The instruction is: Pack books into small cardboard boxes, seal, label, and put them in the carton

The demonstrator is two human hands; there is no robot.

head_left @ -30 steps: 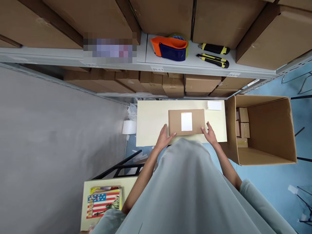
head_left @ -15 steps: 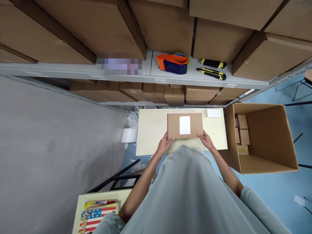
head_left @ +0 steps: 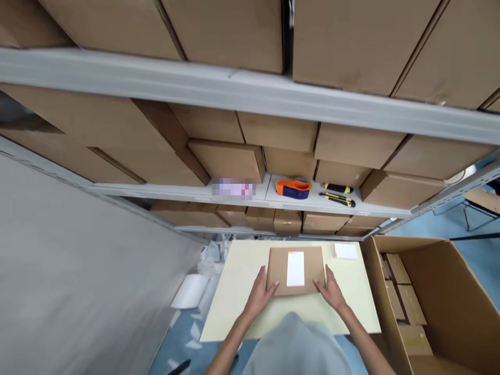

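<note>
box [head_left: 277, 271] held by half-open left hand [head_left: 260, 294] at 8 o'clock, half-open right hand [head_left: 332, 291] at 4, thumbs [head_left: 275, 285] on top, likely for steadiness.

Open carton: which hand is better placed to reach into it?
Probably the right hand: it is at the end of the parcel nearer the carton; the left hand is farther away.

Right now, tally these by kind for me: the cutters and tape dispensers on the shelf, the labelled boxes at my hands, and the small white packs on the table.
Black-and-yellow cutters: 2
Orange-and-blue tape dispenser: 1
Brown labelled box: 1
Small white pack: 1
Total: 5
</note>
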